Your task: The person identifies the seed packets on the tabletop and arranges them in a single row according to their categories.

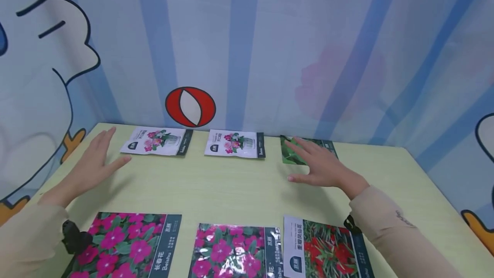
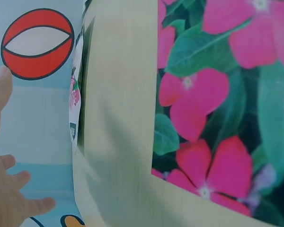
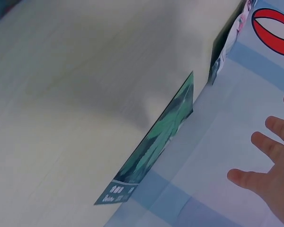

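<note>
Both hands hover above a pale table, holding nothing. The left hand [image 1: 90, 164], fingers extended and thumb apart, is nearest a white seed packet [image 1: 156, 141] with pink flowers at the back left. Over at the back right, the right hand [image 1: 322, 164] is spread in front of a green leafy seed packet [image 1: 291, 155] and partly hides it. Between them at the back lies a second white seed packet [image 1: 234, 144]. Along the front are two magenta-flower packets, the left one [image 1: 119, 243] and the middle one [image 1: 229, 250], and a red-flower packet [image 1: 328, 248] at the right.
The table [image 1: 216, 188] backs onto a blue striped curtain [image 1: 270, 55] printed with cartoon figures and a red-and-white ball [image 1: 191, 107]. A dark wrist device [image 1: 75, 237] sits by the left sleeve. The front packets run past the lower edge of the head view.
</note>
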`<state>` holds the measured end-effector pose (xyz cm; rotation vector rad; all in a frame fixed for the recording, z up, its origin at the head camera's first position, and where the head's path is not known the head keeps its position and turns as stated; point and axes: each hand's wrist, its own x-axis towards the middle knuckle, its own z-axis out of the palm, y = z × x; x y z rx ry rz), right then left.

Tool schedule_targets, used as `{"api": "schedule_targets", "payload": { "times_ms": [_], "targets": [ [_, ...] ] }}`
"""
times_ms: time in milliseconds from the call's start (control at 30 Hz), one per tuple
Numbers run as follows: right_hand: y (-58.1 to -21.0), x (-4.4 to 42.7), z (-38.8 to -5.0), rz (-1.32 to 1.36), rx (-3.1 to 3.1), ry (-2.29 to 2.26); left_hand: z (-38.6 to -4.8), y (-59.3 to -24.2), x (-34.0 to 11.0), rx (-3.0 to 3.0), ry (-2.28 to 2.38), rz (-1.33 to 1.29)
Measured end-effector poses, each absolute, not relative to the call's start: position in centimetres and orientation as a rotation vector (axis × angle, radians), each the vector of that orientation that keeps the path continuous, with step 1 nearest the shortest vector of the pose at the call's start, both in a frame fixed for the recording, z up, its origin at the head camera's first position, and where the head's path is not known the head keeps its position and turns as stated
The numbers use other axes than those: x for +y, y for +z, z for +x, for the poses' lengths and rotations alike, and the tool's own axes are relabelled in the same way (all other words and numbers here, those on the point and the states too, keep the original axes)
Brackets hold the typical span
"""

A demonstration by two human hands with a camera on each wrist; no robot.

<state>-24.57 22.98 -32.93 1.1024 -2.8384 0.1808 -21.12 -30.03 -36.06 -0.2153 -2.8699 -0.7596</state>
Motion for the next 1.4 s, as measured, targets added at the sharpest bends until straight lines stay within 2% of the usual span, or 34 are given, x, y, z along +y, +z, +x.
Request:
{"api": "schedule_targets", "payload": {
  "times_ms": [367,667,1400],
  "targets": [
    [-32.8,19.4,-26.7,1.056,-2.917,0.271,-22.2,-36.3,-30.8,-2.866,-0.829,-0.11],
    [-32.6,16.5,-28.1,1.028,-2.944,0.514,-23.1,-36.4,-31.0,-2.832,-0.898,-0.053],
    [-34.9,7.5,-31.5,0.882,-2.958,0.88,-26.3,-37.3,-30.4,-2.893,-1.081,0.119]
  ]
}}
